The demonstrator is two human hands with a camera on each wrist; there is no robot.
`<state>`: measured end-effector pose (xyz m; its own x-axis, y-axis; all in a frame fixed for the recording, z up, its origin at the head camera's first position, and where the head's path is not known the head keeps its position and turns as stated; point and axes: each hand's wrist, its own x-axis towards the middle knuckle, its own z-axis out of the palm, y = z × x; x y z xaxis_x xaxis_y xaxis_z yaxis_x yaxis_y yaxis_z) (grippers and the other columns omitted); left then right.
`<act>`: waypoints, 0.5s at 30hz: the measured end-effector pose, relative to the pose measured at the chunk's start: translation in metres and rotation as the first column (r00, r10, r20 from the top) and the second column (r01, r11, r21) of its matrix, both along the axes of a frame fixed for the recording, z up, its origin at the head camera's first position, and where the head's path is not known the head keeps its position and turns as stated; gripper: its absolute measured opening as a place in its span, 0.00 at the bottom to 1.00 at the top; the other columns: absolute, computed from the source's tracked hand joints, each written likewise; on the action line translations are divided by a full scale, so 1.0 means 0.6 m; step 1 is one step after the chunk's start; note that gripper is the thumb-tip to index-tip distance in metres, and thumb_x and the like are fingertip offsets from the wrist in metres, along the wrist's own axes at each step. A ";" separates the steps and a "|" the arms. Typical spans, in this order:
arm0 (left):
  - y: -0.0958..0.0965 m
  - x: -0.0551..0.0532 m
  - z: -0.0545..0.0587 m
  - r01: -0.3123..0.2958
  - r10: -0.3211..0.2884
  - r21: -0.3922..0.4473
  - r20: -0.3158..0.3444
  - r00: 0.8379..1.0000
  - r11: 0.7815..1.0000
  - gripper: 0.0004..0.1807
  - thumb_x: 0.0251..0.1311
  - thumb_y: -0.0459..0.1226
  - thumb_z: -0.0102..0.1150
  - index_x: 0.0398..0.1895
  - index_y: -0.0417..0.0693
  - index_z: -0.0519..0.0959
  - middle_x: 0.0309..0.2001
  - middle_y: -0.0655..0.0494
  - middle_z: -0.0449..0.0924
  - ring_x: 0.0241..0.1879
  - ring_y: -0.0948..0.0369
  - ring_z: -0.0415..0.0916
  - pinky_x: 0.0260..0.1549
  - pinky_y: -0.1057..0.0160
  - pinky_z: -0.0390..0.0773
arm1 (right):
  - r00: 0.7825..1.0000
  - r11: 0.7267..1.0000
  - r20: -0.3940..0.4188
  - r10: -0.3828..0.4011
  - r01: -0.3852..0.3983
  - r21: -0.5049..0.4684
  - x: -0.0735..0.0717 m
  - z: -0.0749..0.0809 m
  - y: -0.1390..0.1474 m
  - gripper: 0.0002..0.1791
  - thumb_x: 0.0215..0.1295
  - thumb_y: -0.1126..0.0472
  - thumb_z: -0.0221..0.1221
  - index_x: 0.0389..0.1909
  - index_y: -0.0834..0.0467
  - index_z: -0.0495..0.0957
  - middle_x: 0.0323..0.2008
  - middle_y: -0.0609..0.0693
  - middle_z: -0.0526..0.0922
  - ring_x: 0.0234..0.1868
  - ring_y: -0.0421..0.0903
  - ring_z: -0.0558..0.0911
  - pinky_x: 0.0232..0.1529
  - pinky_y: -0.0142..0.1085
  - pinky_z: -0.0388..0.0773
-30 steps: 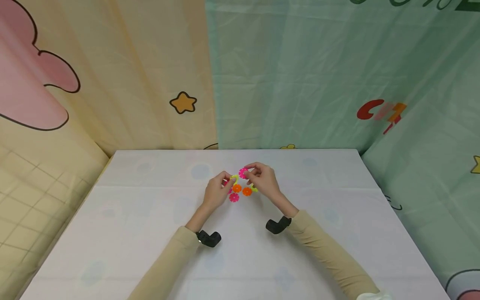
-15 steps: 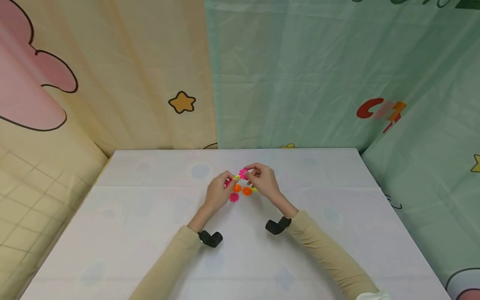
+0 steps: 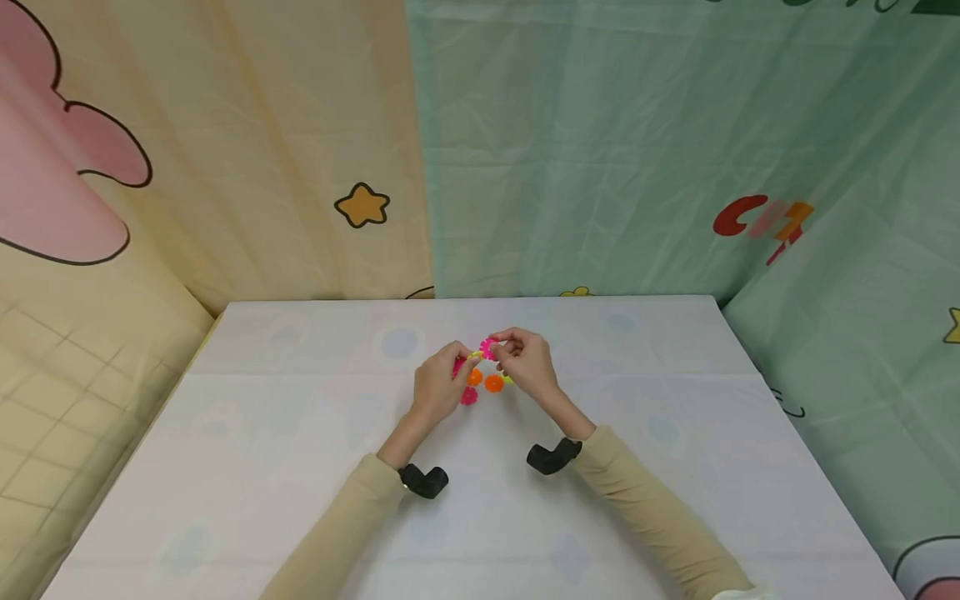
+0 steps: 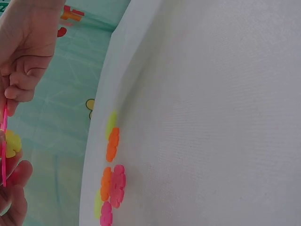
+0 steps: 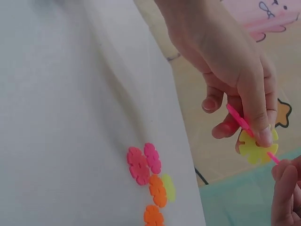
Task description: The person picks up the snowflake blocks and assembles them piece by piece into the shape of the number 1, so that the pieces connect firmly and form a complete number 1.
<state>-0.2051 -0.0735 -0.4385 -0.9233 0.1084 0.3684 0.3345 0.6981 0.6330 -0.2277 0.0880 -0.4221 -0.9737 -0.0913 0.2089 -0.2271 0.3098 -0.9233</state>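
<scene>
My left hand [image 3: 438,383] pinches a yellow notched building disc [image 5: 249,153] between thumb and fingers. A pink disc [image 5: 236,117] is joined to that yellow one at its far-from-right-hand side. My right hand [image 3: 528,362] pinches another pink disc [image 3: 487,348] by its edge, held against the yellow disc's rim opposite the first pink one. In the right wrist view this second disc shows edge-on, mostly behind my right fingertips [image 5: 285,172]. Both hands are raised above the table, close together.
Several loose discs lie on the white-covered table [image 3: 300,467] below my hands: a red-pink disc [image 5: 138,165], a smaller-looking pink disc [image 5: 152,158], orange discs [image 3: 493,383] and yellow ones [image 5: 169,188]. A patterned curtain [image 3: 600,167] hangs behind the table's far edge.
My left hand has shifted slightly right, and its yellow disc has turned from facing the head camera to nearly edge-on. The right hand keeps its pink disc, almost in place.
</scene>
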 end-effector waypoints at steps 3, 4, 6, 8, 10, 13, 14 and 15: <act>-0.001 0.000 -0.002 0.004 -0.005 -0.012 -0.030 1.000 1.000 0.09 0.63 0.41 0.59 0.32 0.45 0.77 0.23 0.56 0.76 0.19 0.65 0.66 0.21 0.68 0.66 | 1.000 1.000 0.022 -0.010 0.010 -0.016 0.001 -0.002 -0.003 0.07 0.62 0.68 0.59 0.38 0.66 0.82 0.23 0.67 0.79 0.21 0.62 0.79 0.18 0.27 0.73; -0.001 0.000 -0.003 0.007 -0.008 -0.017 -0.040 0.999 1.000 0.09 0.63 0.41 0.60 0.32 0.45 0.77 0.23 0.56 0.76 0.19 0.65 0.67 0.21 0.68 0.67 | 0.999 1.000 0.029 -0.015 0.015 -0.014 0.001 -0.003 -0.003 0.07 0.61 0.68 0.59 0.38 0.65 0.82 0.22 0.65 0.79 0.21 0.62 0.79 0.18 0.27 0.72; -0.002 -0.001 -0.005 0.010 -0.012 -0.031 -0.059 0.998 0.999 0.08 0.63 0.40 0.60 0.32 0.45 0.77 0.23 0.56 0.77 0.19 0.64 0.68 0.21 0.68 0.68 | 0.999 1.000 0.047 -0.021 0.021 -0.005 0.000 -0.005 -0.004 0.07 0.61 0.68 0.59 0.38 0.65 0.82 0.18 0.58 0.77 0.22 0.64 0.79 0.18 0.27 0.72; -0.002 -0.002 -0.007 0.015 -0.019 -0.053 -0.076 0.997 0.998 0.08 0.62 0.40 0.61 0.32 0.45 0.77 0.24 0.56 0.79 0.20 0.64 0.70 0.22 0.67 0.70 | 0.997 1.000 0.070 -0.019 0.018 0.006 -0.002 -0.006 -0.003 0.07 0.61 0.68 0.58 0.37 0.65 0.82 0.17 0.52 0.75 0.24 0.66 0.79 0.18 0.27 0.71; -0.002 -0.003 -0.008 0.021 -0.026 -0.067 -0.088 0.996 0.998 0.08 0.62 0.40 0.61 0.32 0.45 0.78 0.25 0.56 0.79 0.21 0.63 0.72 0.23 0.66 0.72 | 0.996 1.000 0.090 -0.014 0.012 0.021 -0.004 -0.006 -0.001 0.07 0.61 0.68 0.58 0.38 0.65 0.82 0.17 0.52 0.75 0.25 0.67 0.78 0.18 0.27 0.69; -0.001 -0.005 -0.011 0.029 -0.036 -0.072 -0.101 0.994 0.997 0.08 0.62 0.41 0.61 0.32 0.45 0.78 0.24 0.56 0.79 0.21 0.62 0.72 0.24 0.66 0.72 | 0.994 0.999 0.106 -0.003 -0.001 0.032 -0.007 -0.004 0.001 0.08 0.61 0.68 0.58 0.38 0.66 0.82 0.19 0.58 0.77 0.26 0.68 0.77 0.18 0.26 0.68; 0.000 -0.006 -0.013 0.033 -0.040 -0.068 -0.103 0.994 0.997 0.09 0.62 0.41 0.61 0.32 0.45 0.77 0.24 0.55 0.78 0.21 0.62 0.72 0.24 0.66 0.72 | 0.994 0.999 0.107 -0.003 -0.001 0.036 -0.007 -0.003 0.002 0.08 0.61 0.68 0.57 0.38 0.66 0.82 0.20 0.59 0.78 0.26 0.68 0.77 0.18 0.27 0.68; 0.000 -0.006 -0.014 0.032 -0.039 -0.065 -0.107 0.994 0.997 0.09 0.62 0.41 0.61 0.31 0.45 0.77 0.24 0.55 0.78 0.21 0.62 0.72 0.23 0.66 0.72 | 0.994 0.999 0.108 -0.002 -0.002 0.039 -0.008 -0.003 0.002 0.08 0.61 0.68 0.57 0.38 0.66 0.82 0.20 0.59 0.78 0.26 0.68 0.77 0.18 0.27 0.67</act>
<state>-0.2087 -0.0732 -0.4470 -0.8737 0.1663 0.4572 0.4236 0.7221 0.5469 -0.2322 0.0893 -0.4238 -0.9903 -0.0973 0.0989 -0.1268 0.3456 -0.9298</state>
